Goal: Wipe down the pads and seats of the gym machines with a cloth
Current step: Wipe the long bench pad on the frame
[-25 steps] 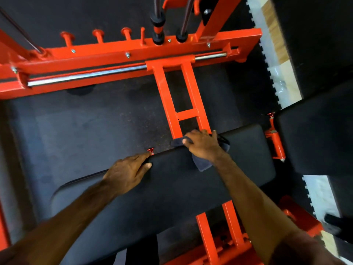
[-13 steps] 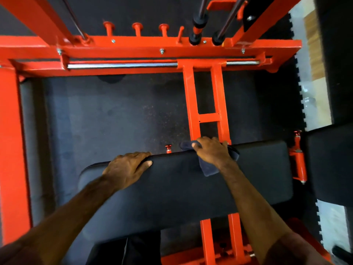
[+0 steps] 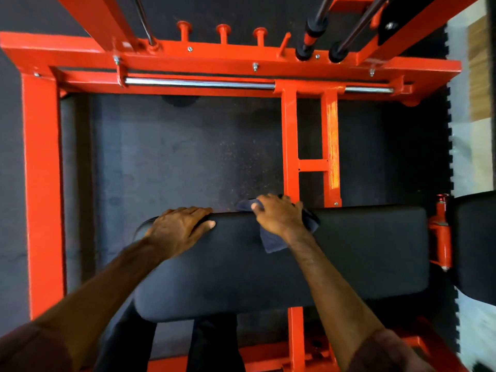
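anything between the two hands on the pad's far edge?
Head view: only bare black pad edge between the left hand and the right hand, which grips the cloth; a cloth corner pokes out leftward.

Around you stand an orange steel frame [image 3: 43, 183] with a chrome guide rod [image 3: 198, 83], three orange pegs [image 3: 223, 32] along its far beam, and dark rubber floor matting [image 3: 188, 157] edged by pale flooring [image 3: 475, 146].
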The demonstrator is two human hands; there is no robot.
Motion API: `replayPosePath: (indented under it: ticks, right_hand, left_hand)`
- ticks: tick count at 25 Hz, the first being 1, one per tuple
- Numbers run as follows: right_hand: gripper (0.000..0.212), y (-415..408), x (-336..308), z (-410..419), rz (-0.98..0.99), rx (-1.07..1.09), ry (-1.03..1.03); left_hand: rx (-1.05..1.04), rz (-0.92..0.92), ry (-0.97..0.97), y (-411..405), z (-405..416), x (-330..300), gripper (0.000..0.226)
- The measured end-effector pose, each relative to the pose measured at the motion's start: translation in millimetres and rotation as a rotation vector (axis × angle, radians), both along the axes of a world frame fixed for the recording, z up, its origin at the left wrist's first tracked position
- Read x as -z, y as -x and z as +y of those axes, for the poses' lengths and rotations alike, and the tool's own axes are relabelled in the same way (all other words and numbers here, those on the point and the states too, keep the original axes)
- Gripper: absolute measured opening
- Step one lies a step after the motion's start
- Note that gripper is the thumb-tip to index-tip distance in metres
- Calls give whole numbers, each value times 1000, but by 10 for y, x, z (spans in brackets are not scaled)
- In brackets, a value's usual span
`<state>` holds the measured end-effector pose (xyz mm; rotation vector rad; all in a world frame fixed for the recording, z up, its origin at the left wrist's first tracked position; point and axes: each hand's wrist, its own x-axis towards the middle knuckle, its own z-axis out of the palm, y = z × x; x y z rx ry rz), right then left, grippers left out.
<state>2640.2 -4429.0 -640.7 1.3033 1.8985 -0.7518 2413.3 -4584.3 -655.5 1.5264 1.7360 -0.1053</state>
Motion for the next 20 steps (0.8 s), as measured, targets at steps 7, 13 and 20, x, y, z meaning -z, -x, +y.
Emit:
replayPosePath:
  ticks: [7, 13, 20]
  right_hand:
    - [42, 249, -25, -108, -162, 100, -37]
    - [44, 579, -73, -286, -92, 91, -21]
    - [42, 1186, -75, -684, -24, 53, 34]
  left_hand:
    - [58, -41, 19, 193, -46, 18, 105]
    - [80, -83, 33, 478, -227, 14, 87]
    - [-12, -205, 55, 838, -472, -34, 71]
